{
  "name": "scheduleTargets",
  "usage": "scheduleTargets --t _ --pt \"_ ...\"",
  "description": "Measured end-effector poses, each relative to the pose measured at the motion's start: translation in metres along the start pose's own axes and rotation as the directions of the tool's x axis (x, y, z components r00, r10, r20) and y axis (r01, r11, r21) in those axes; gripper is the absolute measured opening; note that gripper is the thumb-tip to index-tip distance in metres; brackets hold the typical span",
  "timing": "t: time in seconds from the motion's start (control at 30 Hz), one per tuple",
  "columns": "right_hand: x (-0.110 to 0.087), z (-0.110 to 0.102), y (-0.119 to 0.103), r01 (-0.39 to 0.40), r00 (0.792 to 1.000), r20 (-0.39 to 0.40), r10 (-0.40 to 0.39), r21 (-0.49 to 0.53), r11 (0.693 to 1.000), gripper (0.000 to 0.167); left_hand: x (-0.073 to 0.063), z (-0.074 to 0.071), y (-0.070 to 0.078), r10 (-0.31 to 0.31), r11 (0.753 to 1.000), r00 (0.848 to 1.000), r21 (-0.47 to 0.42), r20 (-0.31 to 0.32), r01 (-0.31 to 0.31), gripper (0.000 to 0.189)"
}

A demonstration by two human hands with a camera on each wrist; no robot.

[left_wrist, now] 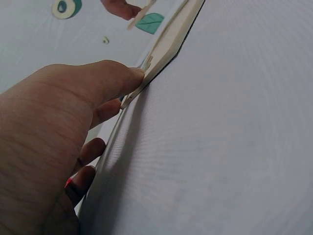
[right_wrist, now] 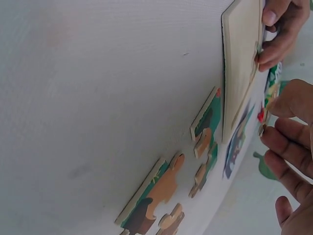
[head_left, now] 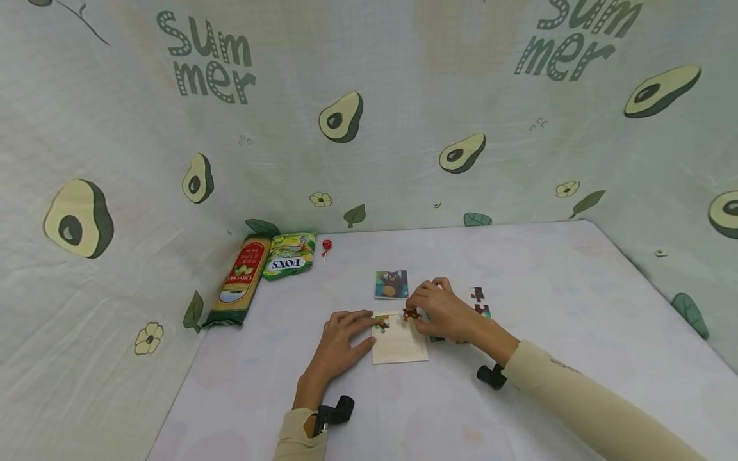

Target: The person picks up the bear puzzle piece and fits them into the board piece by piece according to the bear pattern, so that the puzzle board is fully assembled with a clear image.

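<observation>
A square wooden puzzle board [head_left: 399,349] lies on the table, with a green and brown puzzle piece in its far left corner. My left hand [head_left: 340,342] rests at the board's left side; its index finger touches that corner piece and its thumb [left_wrist: 115,78] presses the board's edge. Over the far right part of the board, my right hand [head_left: 444,314] pinches a reddish-brown puzzle piece [head_left: 410,314] between thumb and fingertips. Several loose puzzle pieces [right_wrist: 159,188] lie right of the board, partly hidden by the right hand in the head view.
Beyond the board lies a square picture card [head_left: 392,284] with a bear. At the back left are a long yellow and red food packet [head_left: 245,275], a green Fox's candy bag [head_left: 291,256] and a red lollipop [head_left: 327,244]. A printed cloth [head_left: 403,77] hangs behind the table.
</observation>
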State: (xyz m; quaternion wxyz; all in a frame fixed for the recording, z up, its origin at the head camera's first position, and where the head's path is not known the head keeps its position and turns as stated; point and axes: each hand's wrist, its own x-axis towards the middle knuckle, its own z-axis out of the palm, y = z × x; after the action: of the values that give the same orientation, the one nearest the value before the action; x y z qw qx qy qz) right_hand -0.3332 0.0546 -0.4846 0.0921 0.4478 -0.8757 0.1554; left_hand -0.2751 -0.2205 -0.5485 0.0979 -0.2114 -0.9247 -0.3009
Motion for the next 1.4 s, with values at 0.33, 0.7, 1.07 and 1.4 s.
scheduleTargets --t 0.33,0.7,1.07,1.4 --pt "0.007 0.010 0.000 0.044 0.999 -0.030 -0.045 -0.040 0.998 0.022 0.000 -0.001 0.001 -0.018 1.000 1.000 0.006 0.008 0.017 0.036" --pt "0.013 0.016 -0.002 0.047 0.999 -0.018 -0.049 -0.070 0.996 0.022 0.002 -0.001 -0.003 -0.002 1.000 1.000 0.017 0.010 0.002 0.037" --pt "0.017 0.027 -0.002 0.052 0.999 -0.011 -0.053 -0.084 0.995 0.021 0.002 -0.002 -0.002 0.002 1.000 1.000 0.010 0.017 -0.002 0.037" --pt "0.021 0.033 -0.002 0.046 0.999 0.017 -0.044 -0.105 0.993 0.023 0.002 -0.001 -0.003 0.011 1.000 1.000 0.015 0.021 -0.012 0.037"
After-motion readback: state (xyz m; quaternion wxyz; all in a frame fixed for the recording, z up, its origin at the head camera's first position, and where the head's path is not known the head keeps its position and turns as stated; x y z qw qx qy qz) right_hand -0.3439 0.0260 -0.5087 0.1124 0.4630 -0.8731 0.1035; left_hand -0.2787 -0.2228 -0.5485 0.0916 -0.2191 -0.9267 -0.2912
